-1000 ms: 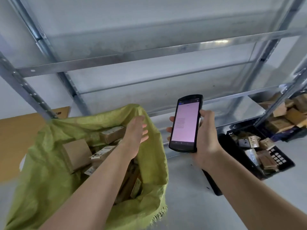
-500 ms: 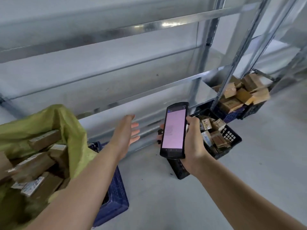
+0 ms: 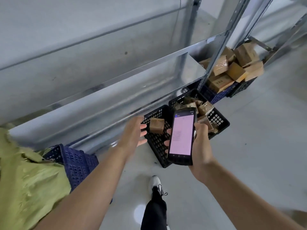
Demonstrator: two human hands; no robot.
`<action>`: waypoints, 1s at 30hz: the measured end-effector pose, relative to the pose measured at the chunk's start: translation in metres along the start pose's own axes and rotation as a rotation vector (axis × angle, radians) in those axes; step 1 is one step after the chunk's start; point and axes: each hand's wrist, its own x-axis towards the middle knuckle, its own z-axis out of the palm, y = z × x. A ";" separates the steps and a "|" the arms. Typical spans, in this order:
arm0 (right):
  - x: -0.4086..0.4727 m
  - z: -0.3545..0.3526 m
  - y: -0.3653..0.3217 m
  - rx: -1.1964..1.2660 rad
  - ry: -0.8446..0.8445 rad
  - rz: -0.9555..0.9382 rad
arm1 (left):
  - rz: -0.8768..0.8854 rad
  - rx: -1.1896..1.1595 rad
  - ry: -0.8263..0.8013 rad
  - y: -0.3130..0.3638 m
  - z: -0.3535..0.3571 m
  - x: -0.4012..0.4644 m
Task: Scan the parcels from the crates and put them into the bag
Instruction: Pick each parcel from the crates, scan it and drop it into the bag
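While the left hand (image 3: 132, 133) reaches forward with its fingers spread and nothing in them, the nearest target is a single brown parcel (image 3: 156, 125) lying alone in the near black crate (image 3: 156, 146) on the floor, against the crate's far wall. That grip is apart and appears not yet to touch the parcel. The right hand (image 3: 200, 146) has its grip clamped around the scanner (image 3: 181, 136), whose pink screen faces up at the person.

One risk, as I judge it, is a poor one-handed grasp: the parcel sits tilted against the perforated wall, and a hurried pinch on a corner could let it slip back into the crate. A second is a missed scan; the scanner's front end points over the second black crate (image 3: 216, 118), which holds a jumble of parcels, so a careless trigger might read the wrong label. Whether the lone parcel's label faces up cannot be told from here.

The green bag (image 3: 28, 180) lies at the left edge of view, slumped over a blue crate (image 3: 74, 161), well apart from the parcel. Its mouth is out of sight, so a blind toss could land on the floor. A foot (image 3: 155, 183) is stepping between the crates, a possible trip.
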 end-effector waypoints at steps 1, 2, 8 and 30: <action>0.017 -0.003 -0.003 -0.010 0.021 0.017 | -0.027 -0.007 -0.013 0.002 0.010 0.016; 0.033 -0.005 -0.007 -0.016 0.043 0.034 | -0.049 -0.014 -0.024 0.005 0.019 0.031; 0.123 -0.032 -0.028 -0.005 0.104 0.097 | -0.137 0.002 -0.056 0.018 0.065 0.114; 0.515 -0.129 0.097 -0.303 0.123 0.360 | -0.405 -0.044 0.156 -0.134 0.190 0.469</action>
